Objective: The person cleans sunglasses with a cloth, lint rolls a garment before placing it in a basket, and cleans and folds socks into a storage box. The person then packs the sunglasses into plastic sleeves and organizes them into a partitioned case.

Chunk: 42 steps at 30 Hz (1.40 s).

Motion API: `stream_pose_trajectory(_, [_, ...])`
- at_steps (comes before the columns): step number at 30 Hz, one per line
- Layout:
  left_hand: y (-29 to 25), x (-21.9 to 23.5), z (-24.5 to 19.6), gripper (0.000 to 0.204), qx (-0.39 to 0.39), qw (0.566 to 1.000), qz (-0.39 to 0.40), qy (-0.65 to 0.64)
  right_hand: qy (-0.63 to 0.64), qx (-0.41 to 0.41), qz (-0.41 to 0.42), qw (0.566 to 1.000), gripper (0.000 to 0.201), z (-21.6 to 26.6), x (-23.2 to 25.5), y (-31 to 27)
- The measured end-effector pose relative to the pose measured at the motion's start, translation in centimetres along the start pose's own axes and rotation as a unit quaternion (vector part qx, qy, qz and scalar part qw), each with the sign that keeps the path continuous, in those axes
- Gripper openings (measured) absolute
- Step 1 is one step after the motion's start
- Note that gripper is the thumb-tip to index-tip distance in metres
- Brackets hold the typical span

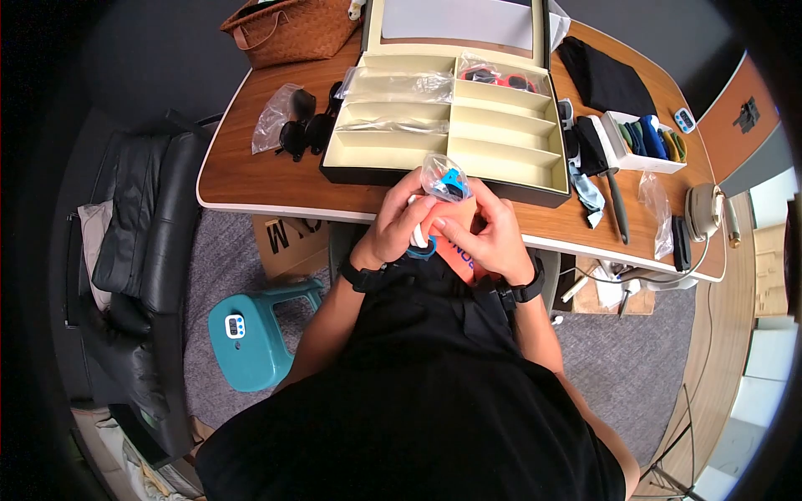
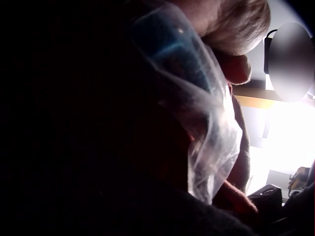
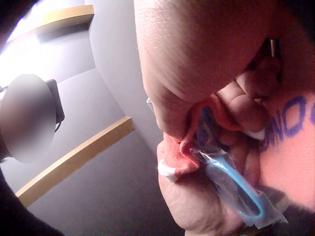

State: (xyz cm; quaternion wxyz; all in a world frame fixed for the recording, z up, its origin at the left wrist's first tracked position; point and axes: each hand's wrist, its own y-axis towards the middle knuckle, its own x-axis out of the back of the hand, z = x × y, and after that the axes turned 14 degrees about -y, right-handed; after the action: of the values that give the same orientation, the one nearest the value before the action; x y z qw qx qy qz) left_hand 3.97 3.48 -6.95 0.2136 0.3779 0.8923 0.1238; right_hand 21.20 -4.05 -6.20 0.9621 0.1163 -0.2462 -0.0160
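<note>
L fingers (image 1: pixel 413 215) + R fingers (image 1: pixel 464 240) pinch orange cloth (image 1: pixel 462 213) mid-frame, prob soft/light; bagged blue item (image 1: pixel 454 179) likely slick, grip thru cloth.

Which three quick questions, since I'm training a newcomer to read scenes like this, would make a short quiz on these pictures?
1. Fill in the colour: the left grip and the right grip both hold the ______ cloth.
2. True or false: the box on the table has its lid open.
3. Multiple choice: what lies on the stool?
A) a basket
B) a white gadget
C) a pair of sunglasses

Key: 1. orange; 2. true; 3. B
</note>
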Motion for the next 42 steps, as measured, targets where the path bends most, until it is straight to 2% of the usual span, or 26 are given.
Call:
stream_pose_trajectory(10, [0.1, -0.1, 0.0, 0.036, 0.0, 1.0, -0.001, -0.015, 0.001, 0.016, -0.008, 1.0, 0.049, -0.5, -0.3, 0.1])
stream_pose_trajectory(12, [0.1, 0.1, 0.0, 0.037, 0.009, 1.0, 0.006, -0.009, 0.008, 0.074, -0.065, 0.995, 0.044, -1.0, -0.9, 0.4])
stream_pose_trajectory(16, [0.1, 0.0, 0.0, 0.037, -0.001, 1.0, 0.004, 0.009, 0.012, 0.073, -0.065, 0.995, 0.044, -0.7, -0.7, 0.3])
stream_pose_trajectory(18, [0.1, 0.0, 0.0, 0.036, -0.005, 1.0, 0.003, 0.008, 0.002, 0.012, -0.004, 1.0, 0.047, -0.2, -0.1, 0.1])
stream_pose_trajectory(21, [0.0, 0.1, -0.1, 0.035, 0.017, 1.0, 0.004, -0.003, -0.001, 0.008, -0.005, 1.0, 0.047, -0.3, -0.1, 0.0])
stream_pose_trajectory(25, [0.1, -0.1, -0.1, 0.035, 0.001, 1.0, 0.004, -0.003, -0.001, 0.007, -0.004, 1.0, 0.047, -0.2, -0.1, 0.0])
stream_pose_trajectory(37, [-0.1, 0.1, 0.3, 0.033, -0.009, 1.0, -0.003, 0.015, -0.014, 0.026, -0.016, 0.999, 0.049, -0.3, -0.3, 0.1])
stream_pose_trajectory(39, [-0.1, 0.2, 0.4, 0.034, -0.012, 1.0, -0.007, 0.02, 0.005, 0.085, -0.074, 0.994, 0.044, -0.6, -0.8, 0.3])
stream_pose_trajectory(42, [-0.1, 0.3, 0.4, 0.033, -0.012, 1.0, -0.002, 0.014, 0.009, 0.081, -0.073, 0.994, 0.044, -0.7, -0.8, 0.3])
